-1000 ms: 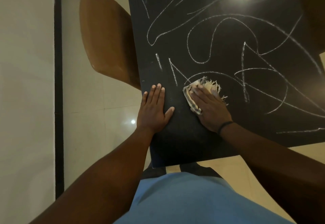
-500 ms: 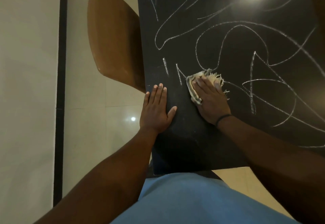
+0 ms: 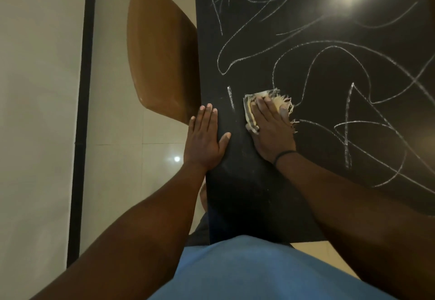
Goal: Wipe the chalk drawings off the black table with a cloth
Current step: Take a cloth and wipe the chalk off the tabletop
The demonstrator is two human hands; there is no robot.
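Frayed cream woven cloth (image 3: pixel 266 101), folded small, lies on the glossy black table (image 3: pixel 247 193) near its left edge, under the right hand (image 3: pixel 270 130), whose straight fingers press it flat. Left hand (image 3: pixel 204 139) rests open, palm down, at the table edge. White chalk drawings (image 3: pixel 329 76) cover most of the surface beyond. Judged soft, light, limp; best held by flat palm pressure over its middle. Cloth's full size hidden beneath the hand; far table cut off. Brown moulded chair seat (image 3: pixel 162 50) stands beside.
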